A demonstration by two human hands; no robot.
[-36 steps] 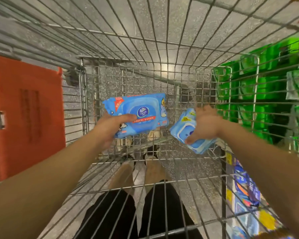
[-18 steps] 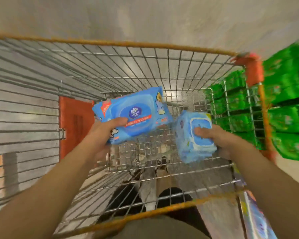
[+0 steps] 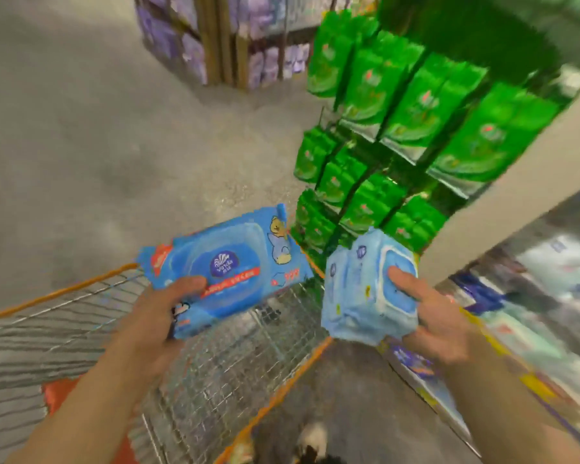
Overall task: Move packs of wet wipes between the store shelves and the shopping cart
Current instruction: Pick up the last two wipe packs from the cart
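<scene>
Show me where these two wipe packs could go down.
Free: the cart basket's wire floor, inside its orange rim, below the left hand and dark blue pack. Crowded: green packs fill the shelves ahead; the shelf beside the right hand and light blue pack is blurred, seemingly stocked.

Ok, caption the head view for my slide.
Each hand (left, right) holds a blue wet-wipes pack above the wire cart.

The bigger wipes pack [image 3: 228,267] is bright blue with a darker blue oval lid, a red band of lettering, a red corner flash and a little yellow bear; the other pack [image 3: 362,289] is pale sky blue with a white-edged lid; cart [image 3: 215,370] is silver wire with orange trim; shelf packs [image 3: 412,105] are vivid green; far stacks [image 3: 265,61] are purple; floor [image 3: 98,128] is speckled grey.
</scene>
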